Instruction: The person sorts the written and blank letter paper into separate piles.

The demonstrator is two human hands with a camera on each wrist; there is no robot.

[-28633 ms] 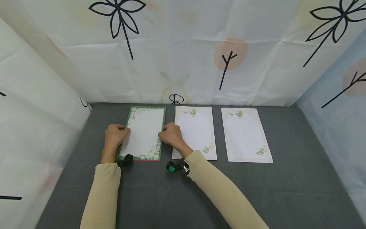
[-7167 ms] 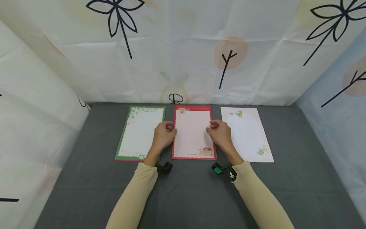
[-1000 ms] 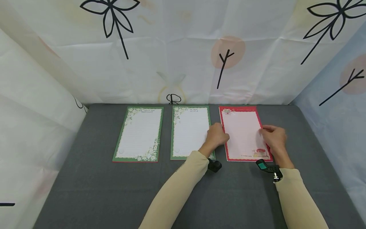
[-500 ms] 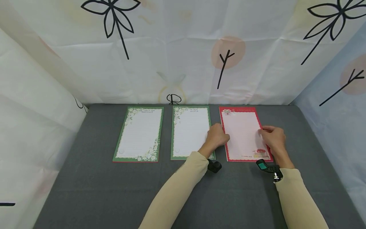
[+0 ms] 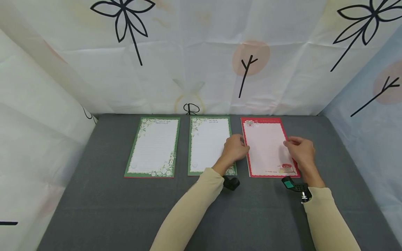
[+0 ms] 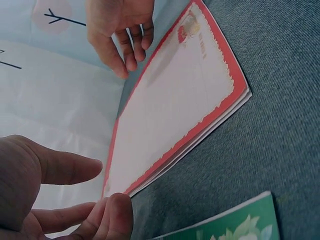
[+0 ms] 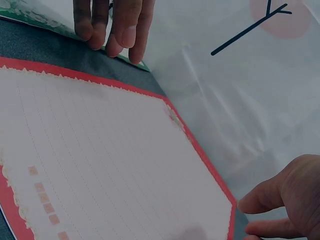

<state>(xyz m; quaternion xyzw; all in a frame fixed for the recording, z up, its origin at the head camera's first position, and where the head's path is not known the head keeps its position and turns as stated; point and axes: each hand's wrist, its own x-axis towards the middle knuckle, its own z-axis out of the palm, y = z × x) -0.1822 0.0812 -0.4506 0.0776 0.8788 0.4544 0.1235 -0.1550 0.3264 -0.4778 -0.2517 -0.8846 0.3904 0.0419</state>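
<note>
A red-bordered sheet of letter paper (image 5: 265,146) lies at the right of the table, on top of a thin stack whose layered edges show in the left wrist view. My left hand (image 5: 233,150) is at its left edge, over the right side of the middle green-bordered sheet (image 5: 207,146); thumb and fingers are parted with nothing between them in the left wrist view. By the red sheet's right edge is my right hand (image 5: 301,151), thumb and fingers apart, fingertips right at the border. Further left lies another green-bordered sheet (image 5: 153,148) with white flowers.
All three stacks lie in a row near the back of the dark grey cloth-covered table (image 5: 188,216). Thin red shows under the left sheet's lower edge. A white patterned curtain (image 5: 204,69) rises right behind the table, with more fabric at both sides.
Pale plant-printed sheets earlier topped the middle and right stacks; now green tops the middle and red, formerly in the middle, the right. Just now my left hand moved slightly left, its fingers parting.
</note>
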